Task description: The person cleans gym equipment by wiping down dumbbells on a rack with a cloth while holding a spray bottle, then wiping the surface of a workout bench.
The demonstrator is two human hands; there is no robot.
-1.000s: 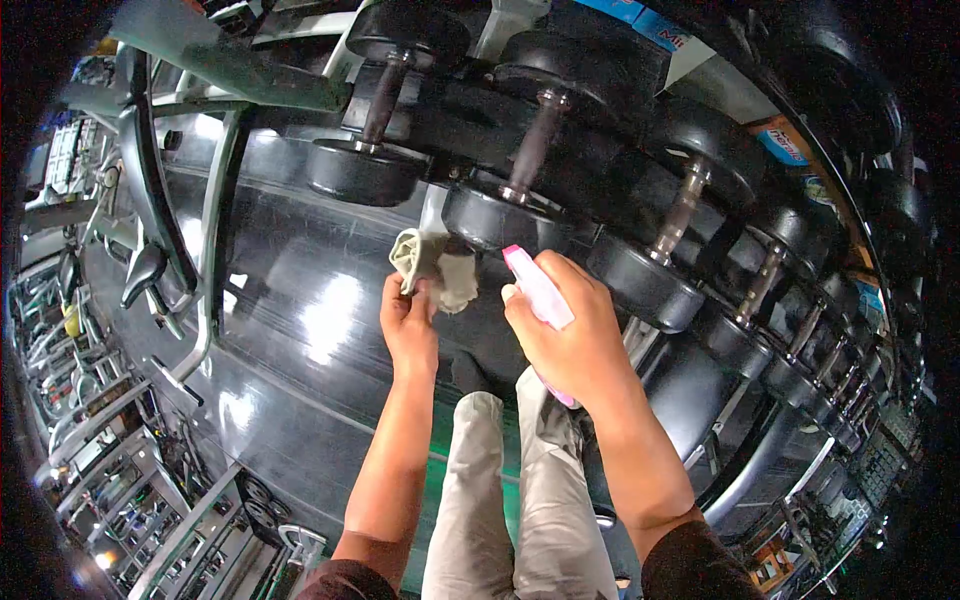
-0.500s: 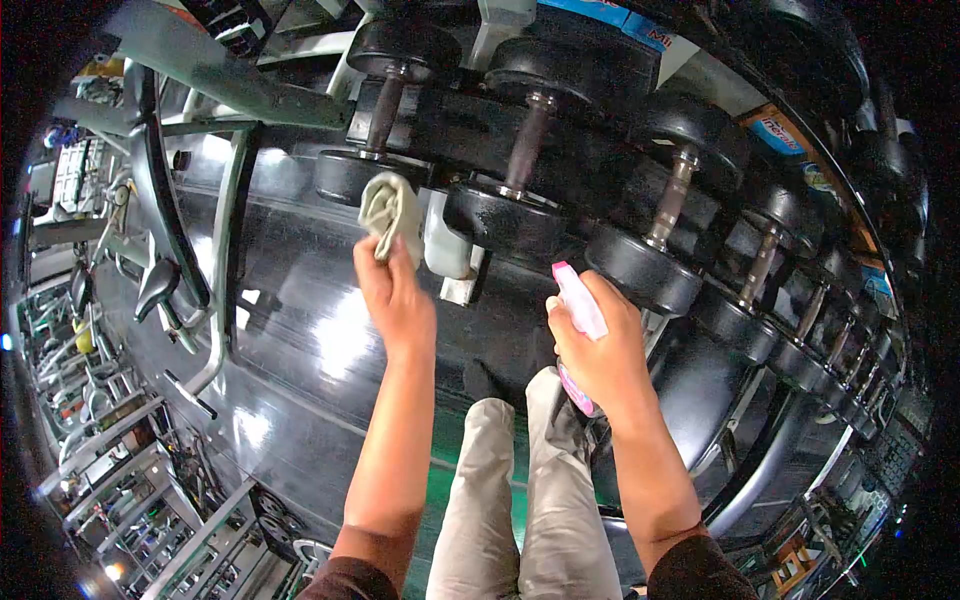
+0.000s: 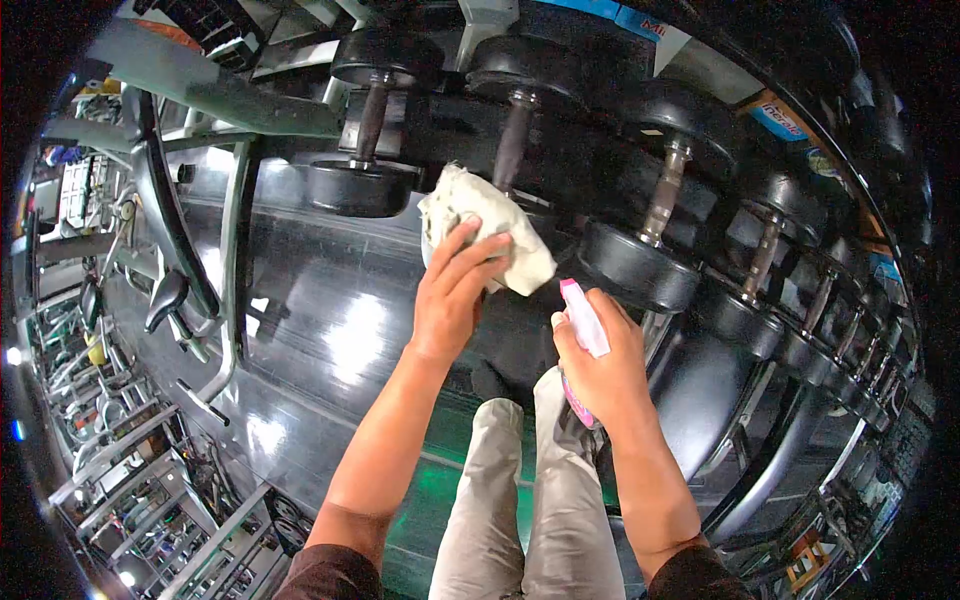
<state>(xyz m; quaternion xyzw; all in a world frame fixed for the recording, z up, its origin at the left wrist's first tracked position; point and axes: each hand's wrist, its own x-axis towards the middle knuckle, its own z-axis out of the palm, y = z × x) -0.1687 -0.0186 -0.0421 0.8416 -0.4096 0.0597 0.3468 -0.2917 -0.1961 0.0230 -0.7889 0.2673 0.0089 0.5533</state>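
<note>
Cloth (pale, crumpled) [image 3: 515,235], centre, spread over near head of 2nd dumbbell [image 3: 513,150] from pic. left; handle & far head uncovered, actual contact w/ the head hidden. L. hand [image 3: 450,295]: fingers apart, laid flat across cloth; thumb mostly out of sight, so can't tell if it pinches the fabric. R. hand [image 3: 612,360]: wrapped round neck of spray bottle [image 3: 588,322], pink tip pointing up, just beside cloth's lower corner but apart from it.

Risks (judged): cloth may slide off if pressed unevenly, the head being smooth & rounded; a loose corner may catch btwn heads, cause = poor hold on the edge. Hard sideways push could shift dumbbell or knock knuckles on its neighbours, i.e. left dumbbell [image 3: 362,190] & right dumbbell [image 3: 640,268]. Accidental squeeze of R. hand could send spray toward L. hand or onto floor [image 3: 300,290], making it slick near the legs [image 3: 485,490].

Periphery: more dumbbells along pic. right, blue-labelled carton [image 3: 780,120] behind; pale machine frame [image 3: 232,240] at pic. left, well apart from both hands.
</note>
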